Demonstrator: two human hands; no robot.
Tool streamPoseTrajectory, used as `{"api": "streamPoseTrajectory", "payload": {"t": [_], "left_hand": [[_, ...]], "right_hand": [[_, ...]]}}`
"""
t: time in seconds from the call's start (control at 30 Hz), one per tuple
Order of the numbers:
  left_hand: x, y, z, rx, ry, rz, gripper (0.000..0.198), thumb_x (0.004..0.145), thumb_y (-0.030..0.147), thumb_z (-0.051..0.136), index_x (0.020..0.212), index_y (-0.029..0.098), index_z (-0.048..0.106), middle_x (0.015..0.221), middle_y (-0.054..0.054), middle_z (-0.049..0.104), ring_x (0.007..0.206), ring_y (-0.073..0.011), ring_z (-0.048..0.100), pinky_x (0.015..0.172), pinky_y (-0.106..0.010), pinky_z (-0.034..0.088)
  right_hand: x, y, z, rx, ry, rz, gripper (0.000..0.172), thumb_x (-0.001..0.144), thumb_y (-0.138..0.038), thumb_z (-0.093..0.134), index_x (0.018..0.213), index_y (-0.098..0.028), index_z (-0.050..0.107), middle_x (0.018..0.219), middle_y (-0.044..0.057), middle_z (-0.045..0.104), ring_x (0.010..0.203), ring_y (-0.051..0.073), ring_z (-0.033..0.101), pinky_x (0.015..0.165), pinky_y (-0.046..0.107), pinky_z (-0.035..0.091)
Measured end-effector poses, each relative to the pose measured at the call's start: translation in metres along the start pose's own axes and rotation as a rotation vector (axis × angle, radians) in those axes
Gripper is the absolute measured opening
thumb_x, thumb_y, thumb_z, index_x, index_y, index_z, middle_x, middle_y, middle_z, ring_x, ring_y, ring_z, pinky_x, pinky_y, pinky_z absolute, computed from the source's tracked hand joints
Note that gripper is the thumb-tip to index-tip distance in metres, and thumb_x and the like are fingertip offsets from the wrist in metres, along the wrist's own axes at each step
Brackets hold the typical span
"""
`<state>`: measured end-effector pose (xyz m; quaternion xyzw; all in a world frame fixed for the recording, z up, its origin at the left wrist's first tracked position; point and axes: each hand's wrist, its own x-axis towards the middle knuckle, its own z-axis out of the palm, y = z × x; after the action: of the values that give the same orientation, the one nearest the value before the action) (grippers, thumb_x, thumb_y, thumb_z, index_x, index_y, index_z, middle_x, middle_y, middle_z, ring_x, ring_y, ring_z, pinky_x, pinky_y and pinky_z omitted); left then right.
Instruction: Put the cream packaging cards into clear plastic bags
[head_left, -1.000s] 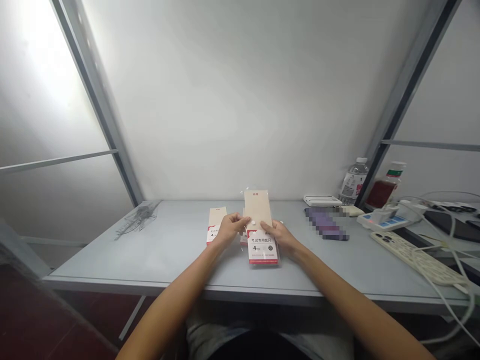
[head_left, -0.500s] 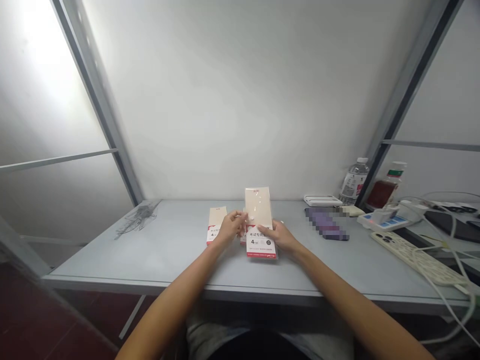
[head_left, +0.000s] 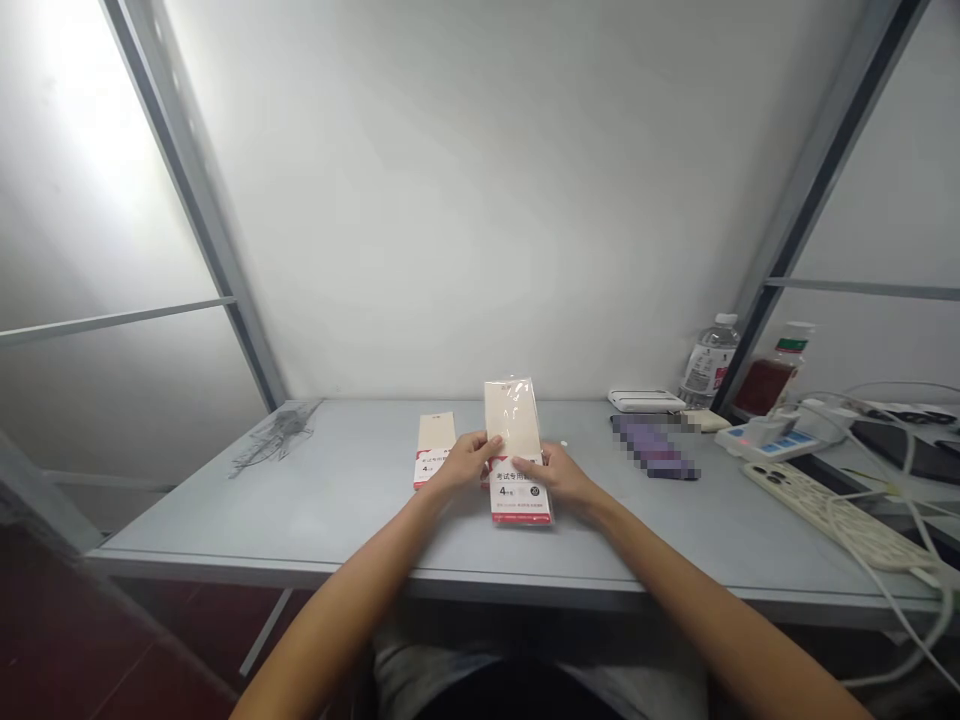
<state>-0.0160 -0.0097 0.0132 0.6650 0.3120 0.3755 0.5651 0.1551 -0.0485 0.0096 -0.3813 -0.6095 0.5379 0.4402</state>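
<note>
Both hands hold a flat packet [head_left: 513,415] in clear plastic, tilted up over the table. It has a cream upper part and a white label with Chinese print, a "4" and a red lower band. My left hand [head_left: 466,460] grips its left edge, thumb on the front. Around the right edge closes my right hand [head_left: 561,474], its thumb across the label. A similar packet [head_left: 436,435] lies on the table just left of my left hand. Part of something red and white shows behind the held packet, mostly hidden.
The grey table [head_left: 330,520] meets a pale wall. At right are a purple pixelated item [head_left: 654,447], a white device [head_left: 645,401], a water bottle [head_left: 709,362], a power strip [head_left: 772,440], a patterned phone case [head_left: 832,510] and loose cables. Dark scribble-like marks [head_left: 277,435] show at left.
My left hand has gone from pinching beside the packet's left edge to gripping that edge with its thumb on the front. The packet has shifted slightly left.
</note>
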Motion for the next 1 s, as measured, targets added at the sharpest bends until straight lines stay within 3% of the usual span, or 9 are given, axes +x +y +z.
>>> {"api": "streamPoseTrajectory", "payload": {"t": [0.3, 0.5, 0.63, 0.73, 0.83, 0.93, 1.0], "left_hand": [[0.004, -0.005, 0.001, 0.007, 0.108, 0.043, 0.035, 0.071, 0.047, 0.057, 0.063, 0.014, 0.049, 0.056, 0.002, 0.044, 0.049, -0.0070, 0.040, 0.046, -0.021, 0.031], [0.008, -0.008, -0.003, 0.062, 0.240, 0.096, 0.035, 0.072, 0.049, 0.054, 0.065, 0.015, 0.050, 0.061, 0.001, 0.049, 0.054, -0.0087, 0.043, 0.050, -0.022, 0.033], [0.007, -0.010, -0.005, 0.196, 0.371, 0.113, 0.040, 0.074, 0.053, 0.049, 0.062, 0.015, 0.050, 0.058, 0.001, 0.048, 0.051, -0.0089, 0.040, 0.049, -0.023, 0.030], [0.006, -0.012, -0.007, 0.387, 0.486, 0.070, 0.040, 0.072, 0.055, 0.051, 0.064, 0.016, 0.054, 0.055, 0.001, 0.048, 0.050, -0.0107, 0.041, 0.049, -0.024, 0.028], [0.005, -0.013, -0.011, 0.506, 0.540, -0.005, 0.039, 0.068, 0.055, 0.055, 0.079, 0.018, 0.060, 0.058, -0.001, 0.053, 0.054, -0.0139, 0.047, 0.050, -0.024, 0.029], [0.005, -0.011, -0.019, 0.697, 0.551, -0.147, 0.044, 0.070, 0.052, 0.054, 0.098, 0.019, 0.057, 0.076, -0.006, 0.061, 0.067, -0.0181, 0.055, 0.057, -0.026, 0.035], [0.005, -0.008, -0.028, 0.913, 0.550, -0.292, 0.051, 0.071, 0.055, 0.049, 0.105, 0.017, 0.053, 0.095, -0.010, 0.060, 0.081, -0.0219, 0.057, 0.064, -0.029, 0.038]], "right_hand": [[0.003, 0.004, 0.000, -0.075, -0.031, -0.070, 0.039, 0.069, -0.045, 0.063, 0.094, -0.015, 0.063, 0.087, 0.007, 0.068, 0.080, 0.022, 0.063, 0.071, 0.034, 0.048], [0.003, 0.003, -0.001, -0.150, 0.001, 0.006, 0.037, 0.070, -0.044, 0.061, 0.092, -0.014, 0.063, 0.072, 0.004, 0.065, 0.050, 0.013, 0.054, 0.044, 0.024, 0.040], [0.004, 0.002, -0.004, -0.124, 0.000, 0.006, 0.036, 0.073, -0.043, 0.058, 0.094, -0.015, 0.063, 0.069, 0.004, 0.065, 0.047, 0.011, 0.052, 0.044, 0.023, 0.038], [0.005, 0.004, -0.006, -0.171, -0.004, -0.019, 0.035, 0.073, -0.043, 0.058, 0.091, -0.015, 0.063, 0.059, 0.001, 0.062, 0.043, 0.010, 0.049, 0.044, 0.024, 0.037], [0.006, 0.008, -0.008, -0.267, 0.093, -0.004, 0.037, 0.073, -0.046, 0.057, 0.092, -0.015, 0.062, 0.048, -0.002, 0.055, 0.039, 0.010, 0.045, 0.042, 0.024, 0.035], [0.009, 0.013, -0.012, -0.462, 0.237, 0.066, 0.046, 0.071, -0.051, 0.056, 0.098, -0.015, 0.061, 0.050, -0.002, 0.056, 0.040, 0.012, 0.046, 0.043, 0.026, 0.036], [0.011, 0.014, -0.019, -0.638, 0.362, 0.058, 0.048, 0.071, -0.054, 0.053, 0.097, -0.015, 0.062, 0.054, 0.000, 0.058, 0.050, 0.016, 0.053, 0.050, 0.028, 0.040]]}}
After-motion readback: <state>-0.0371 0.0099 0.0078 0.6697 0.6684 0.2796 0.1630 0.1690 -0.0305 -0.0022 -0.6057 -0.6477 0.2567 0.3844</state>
